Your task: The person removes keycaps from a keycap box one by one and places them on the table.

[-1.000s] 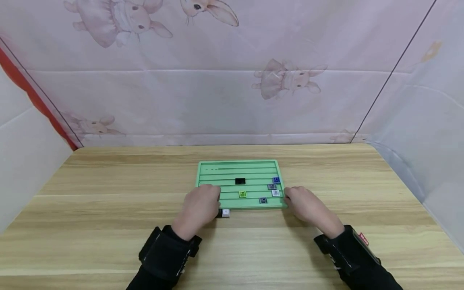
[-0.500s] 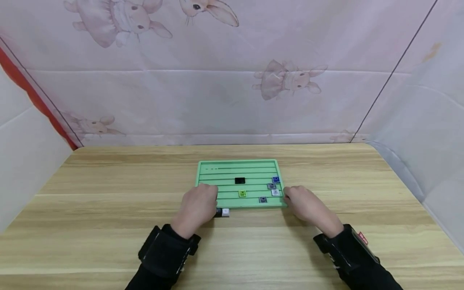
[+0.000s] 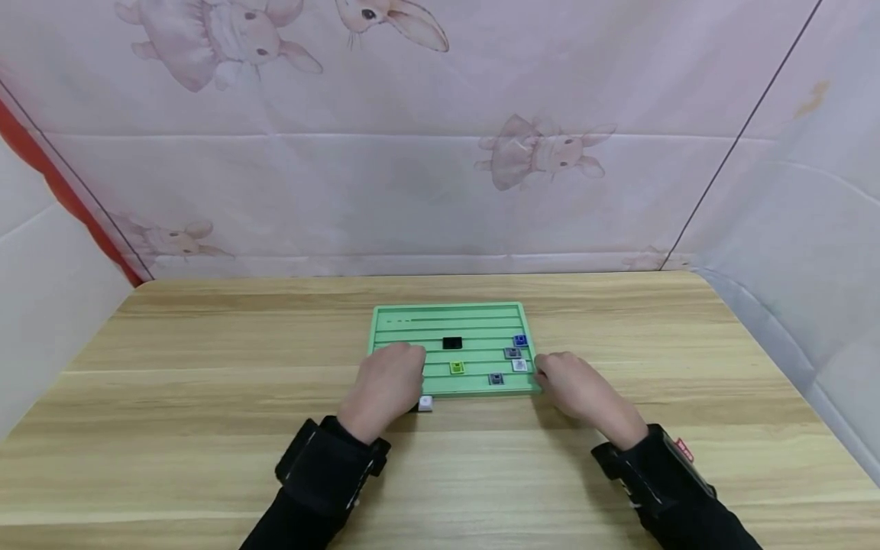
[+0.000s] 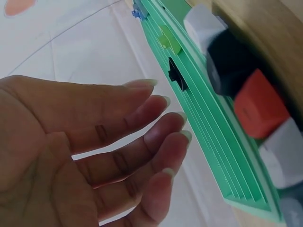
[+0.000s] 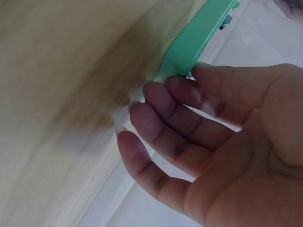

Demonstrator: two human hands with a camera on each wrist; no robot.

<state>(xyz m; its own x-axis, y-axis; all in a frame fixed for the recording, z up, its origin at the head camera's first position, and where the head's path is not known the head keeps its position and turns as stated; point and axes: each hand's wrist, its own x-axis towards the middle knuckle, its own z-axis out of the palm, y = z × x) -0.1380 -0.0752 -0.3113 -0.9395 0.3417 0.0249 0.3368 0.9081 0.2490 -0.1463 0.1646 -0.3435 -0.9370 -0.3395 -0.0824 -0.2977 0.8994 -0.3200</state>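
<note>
Left hand [image 3: 386, 383], fingers loosely curved and holding nothing visible, hovers by the tray [image 3: 481, 334] on the tabletop [image 3: 206, 397]; right hand [image 3: 580, 389] pinches the tray's right edge, near a white keycap [image 3: 519, 366]

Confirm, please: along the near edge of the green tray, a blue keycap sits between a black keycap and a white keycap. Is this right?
Not quite. In the left wrist view, it is a red keycap, not a blue one, that sits between the black keycap and the white keycap along the near edge of the green tray.
</note>
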